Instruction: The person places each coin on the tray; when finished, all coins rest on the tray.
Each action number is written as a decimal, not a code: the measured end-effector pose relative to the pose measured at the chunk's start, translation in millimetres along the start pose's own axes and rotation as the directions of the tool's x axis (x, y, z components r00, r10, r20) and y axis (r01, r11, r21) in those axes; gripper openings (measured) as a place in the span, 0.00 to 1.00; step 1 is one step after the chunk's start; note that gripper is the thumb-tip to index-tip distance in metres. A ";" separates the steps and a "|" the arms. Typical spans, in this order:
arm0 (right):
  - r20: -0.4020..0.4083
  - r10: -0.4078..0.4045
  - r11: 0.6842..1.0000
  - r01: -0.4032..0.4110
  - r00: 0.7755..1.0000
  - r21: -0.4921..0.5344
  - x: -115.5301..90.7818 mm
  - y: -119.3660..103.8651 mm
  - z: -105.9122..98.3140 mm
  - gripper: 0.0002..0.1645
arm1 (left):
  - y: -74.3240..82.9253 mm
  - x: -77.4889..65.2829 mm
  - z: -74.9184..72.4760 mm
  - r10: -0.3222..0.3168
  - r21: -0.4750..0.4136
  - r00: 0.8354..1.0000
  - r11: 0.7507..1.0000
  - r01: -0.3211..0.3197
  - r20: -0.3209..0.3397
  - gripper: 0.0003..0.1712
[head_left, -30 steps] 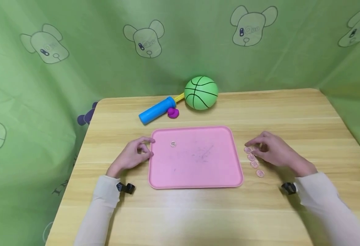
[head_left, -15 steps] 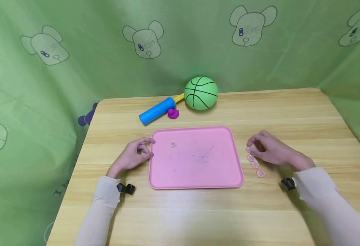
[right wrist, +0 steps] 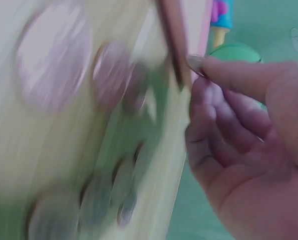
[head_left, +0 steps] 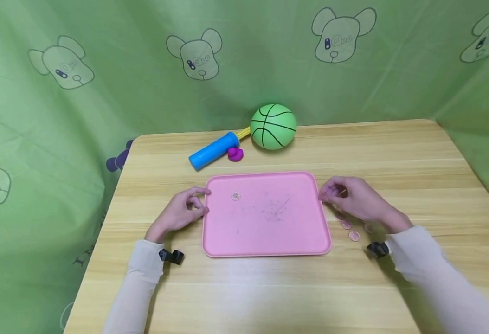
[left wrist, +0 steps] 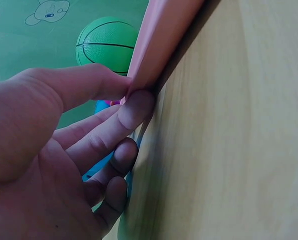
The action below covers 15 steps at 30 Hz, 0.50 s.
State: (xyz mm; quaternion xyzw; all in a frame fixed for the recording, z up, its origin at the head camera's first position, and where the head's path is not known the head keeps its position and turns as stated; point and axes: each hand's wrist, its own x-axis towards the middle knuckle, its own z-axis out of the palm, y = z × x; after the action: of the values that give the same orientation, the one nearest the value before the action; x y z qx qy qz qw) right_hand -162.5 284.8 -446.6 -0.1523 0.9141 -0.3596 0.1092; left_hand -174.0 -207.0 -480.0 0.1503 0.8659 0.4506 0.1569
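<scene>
right hand (head_left: 356, 197) moved to tray (head_left: 265, 236), pinching coin (right wrist: 194, 62); judged light, stiff, slippery; grip edgewise; left hand (head_left: 179, 208) touches tray, fingers apart.

Head view: is looking forward and down from above the table (head_left: 265, 294) | Left wrist: is closely facing the left hand (left wrist: 54, 162) | Right wrist: is closely facing the right hand (right wrist: 253, 167) | Wrist views: are sharing tray (left wrist: 161, 42) and ball (left wrist: 106, 42)

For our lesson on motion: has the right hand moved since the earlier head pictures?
Yes, the right hand has moved left, toward the pink tray.
</scene>
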 end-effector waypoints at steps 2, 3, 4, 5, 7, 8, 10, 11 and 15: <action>-0.043 0.019 1.000 -0.019 0.999 0.006 5.3 -8.0 4.4 0.10 | 0.3 -0.4 -0.4 0.002 -0.004 1.000 1.000 -0.002 -0.001 0.29; -0.055 0.027 0.999 -0.026 0.998 0.020 8.4 -11.9 6.6 0.11 | 0.5 -0.4 -0.5 0.002 -0.004 1.000 1.000 -0.002 -0.001 0.29; -0.059 0.032 0.999 -0.030 0.998 0.034 11.6 -16.1 8.6 0.12 | 1.0 -0.5 -0.6 0.000 -0.004 1.000 1.000 0.000 -0.001 0.29; -0.056 0.039 0.998 -0.036 0.998 0.055 15.2 -19.9 11.0 0.12 | 1.4 -0.6 -0.6 0.000 -0.005 1.000 1.000 0.000 0.000 0.29; -0.033 0.053 0.993 -0.050 0.998 0.108 22.8 -28.0 16.4 0.12 | 2.3 -0.7 -0.5 -0.001 -0.004 1.000 1.000 0.001 0.000 0.29; -0.019 0.050 0.991 -0.047 0.999 0.128 26.7 -31.9 19.6 0.11 | 2.3 -0.6 -0.3 -0.002 -0.002 1.000 1.000 0.002 0.000 0.29; 0.012 0.038 0.986 -0.039 0.999 0.159 34.9 -41.7 27.0 0.11 | 2.0 -0.4 0.2 -0.001 0.000 1.000 1.000 0.001 -0.001 0.29; 0.027 0.033 0.984 -0.037 0.999 0.174 39.5 -46.8 31.3 0.10 | 1.4 -0.4 0.5 0.001 0.000 1.000 1.000 -0.001 -0.003 0.29; 0.067 -0.017 0.981 0.004 0.998 0.194 59.5 -68.1 48.7 0.09 | 0.3 -0.1 1.1 0.000 0.003 1.000 1.000 0.000 -0.008 0.29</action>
State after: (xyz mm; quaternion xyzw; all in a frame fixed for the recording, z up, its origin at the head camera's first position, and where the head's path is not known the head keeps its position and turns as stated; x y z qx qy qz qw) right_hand -189.2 185.8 -439.9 -0.1581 0.8696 -0.4421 0.1529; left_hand -173.5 -206.1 -480.4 0.1488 0.8671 0.4502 0.1531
